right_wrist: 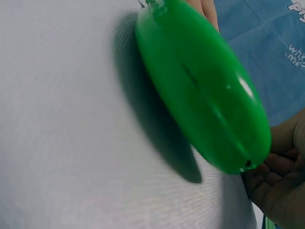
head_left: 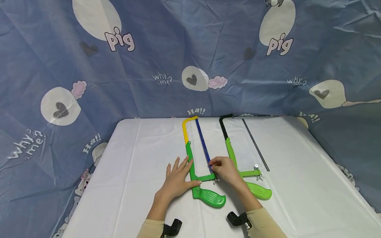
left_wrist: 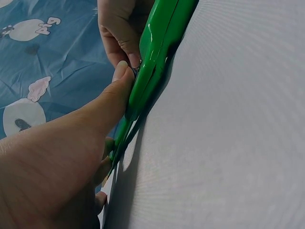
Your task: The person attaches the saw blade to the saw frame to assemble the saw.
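A hacksaw [head_left: 190,153] with a green and yellow frame lies on the table, its green handle [head_left: 212,198] toward me. My left hand [head_left: 175,182] rests on the frame with fingers spread, the thumb pressing near the handle. With thumb and fingers, my right hand [head_left: 225,169] pinches the blue saw blade [head_left: 203,140] near its closer end, beside the frame's green crossarm [head_left: 206,178] and wing nut [head_left: 216,181]. The blade's far end meets the yellow tip of the frame. In the right wrist view the handle [right_wrist: 205,90] covers much of the work.
To the right lies a second hacksaw frame [head_left: 231,152], light green and black, under the right forearm's side. A loose grey saw blade [head_left: 256,145] lies beyond it. White cloth covers the table [head_left: 143,158]; a blue printed curtain [head_left: 166,49] hangs behind.
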{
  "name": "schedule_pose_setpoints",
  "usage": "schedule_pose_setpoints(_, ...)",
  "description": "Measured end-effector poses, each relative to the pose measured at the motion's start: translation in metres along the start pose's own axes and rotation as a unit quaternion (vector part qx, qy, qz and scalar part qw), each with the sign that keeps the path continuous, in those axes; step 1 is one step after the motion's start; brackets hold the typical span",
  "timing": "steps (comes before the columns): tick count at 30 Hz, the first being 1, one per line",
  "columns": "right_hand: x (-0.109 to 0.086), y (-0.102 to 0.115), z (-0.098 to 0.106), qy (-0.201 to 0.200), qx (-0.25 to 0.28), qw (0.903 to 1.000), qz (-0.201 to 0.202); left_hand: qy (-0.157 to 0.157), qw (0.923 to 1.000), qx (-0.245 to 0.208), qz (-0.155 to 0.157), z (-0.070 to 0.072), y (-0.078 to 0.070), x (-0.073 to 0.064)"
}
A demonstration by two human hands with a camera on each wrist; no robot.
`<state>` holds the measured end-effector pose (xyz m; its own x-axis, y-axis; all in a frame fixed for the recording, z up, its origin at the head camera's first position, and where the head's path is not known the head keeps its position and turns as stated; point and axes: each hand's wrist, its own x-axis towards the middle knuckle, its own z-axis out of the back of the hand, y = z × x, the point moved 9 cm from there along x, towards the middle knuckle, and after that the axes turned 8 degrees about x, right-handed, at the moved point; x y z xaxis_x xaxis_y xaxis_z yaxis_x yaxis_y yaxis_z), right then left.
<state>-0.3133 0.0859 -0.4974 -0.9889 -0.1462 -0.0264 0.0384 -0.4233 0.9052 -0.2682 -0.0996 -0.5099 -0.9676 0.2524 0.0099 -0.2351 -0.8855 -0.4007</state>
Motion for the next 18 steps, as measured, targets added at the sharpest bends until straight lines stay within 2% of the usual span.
schedule_pose_setpoints(18,0.0023,-0.0018,0.0017,-0.01,0.017,0.9997,0.013,-0.001,1.0,0.004,0.004,0.0,0.0004,0.0)
